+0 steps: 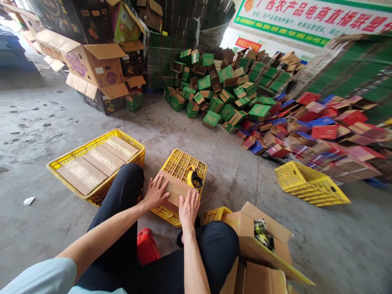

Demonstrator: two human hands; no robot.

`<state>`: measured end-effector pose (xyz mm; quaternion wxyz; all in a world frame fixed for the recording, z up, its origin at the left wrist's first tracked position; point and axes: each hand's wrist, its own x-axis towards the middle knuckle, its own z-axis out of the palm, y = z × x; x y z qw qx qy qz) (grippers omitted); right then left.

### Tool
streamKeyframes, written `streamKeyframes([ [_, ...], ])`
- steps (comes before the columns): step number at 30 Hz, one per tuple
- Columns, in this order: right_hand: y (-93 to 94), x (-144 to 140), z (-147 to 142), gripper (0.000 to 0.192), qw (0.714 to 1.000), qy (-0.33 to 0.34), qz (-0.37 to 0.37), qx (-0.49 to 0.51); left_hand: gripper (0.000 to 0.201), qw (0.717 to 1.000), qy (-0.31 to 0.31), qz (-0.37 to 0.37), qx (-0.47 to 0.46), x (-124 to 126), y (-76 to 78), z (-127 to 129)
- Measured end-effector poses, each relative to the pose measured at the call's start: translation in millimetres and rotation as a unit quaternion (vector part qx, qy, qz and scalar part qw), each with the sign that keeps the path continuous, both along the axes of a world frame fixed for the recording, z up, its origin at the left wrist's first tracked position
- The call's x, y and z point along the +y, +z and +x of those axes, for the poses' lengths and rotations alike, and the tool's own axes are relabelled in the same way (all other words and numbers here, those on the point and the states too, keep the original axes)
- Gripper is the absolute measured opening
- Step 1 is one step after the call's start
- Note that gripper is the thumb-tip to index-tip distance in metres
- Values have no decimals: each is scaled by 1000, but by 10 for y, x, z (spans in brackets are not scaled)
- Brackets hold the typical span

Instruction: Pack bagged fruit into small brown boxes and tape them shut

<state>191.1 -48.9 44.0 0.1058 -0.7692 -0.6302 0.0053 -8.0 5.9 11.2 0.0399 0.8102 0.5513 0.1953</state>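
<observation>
A brown cardboard box [174, 188] lies flat on an upturned yellow plastic crate [171, 163] between my knees. My left hand [156, 192] rests on the box's left end with its fingers spread. On the right end lies my right hand [189, 208], its fingers stretched out over the cardboard. Just beyond the box, a yellow and black tape dispenser [194, 178] sits on the crate, touched by neither hand.
To the left stands a yellow crate [52, 166] holding several taped boxes [102, 159]. An open carton [245, 228] with dark-wrapped contents is by my right knee. Another yellow crate [309, 183] lies further right. Heaped green boxes [211, 118] and red boxes [324, 132] fill the back.
</observation>
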Motion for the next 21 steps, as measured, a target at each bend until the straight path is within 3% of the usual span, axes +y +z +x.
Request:
streamKeyframes([
  [5,69,51,-249,60,997,68,-44,-13,50,1000,-21,12,-19,-28,2,73],
  [12,243,142,-429,59,994,64,-90,-11,45,999,-17,1,-33,23,-3,94],
  [21,40,240,-608,57,987,146,-68,-1,50,997,22,-60,-38,143,96,-4],
])
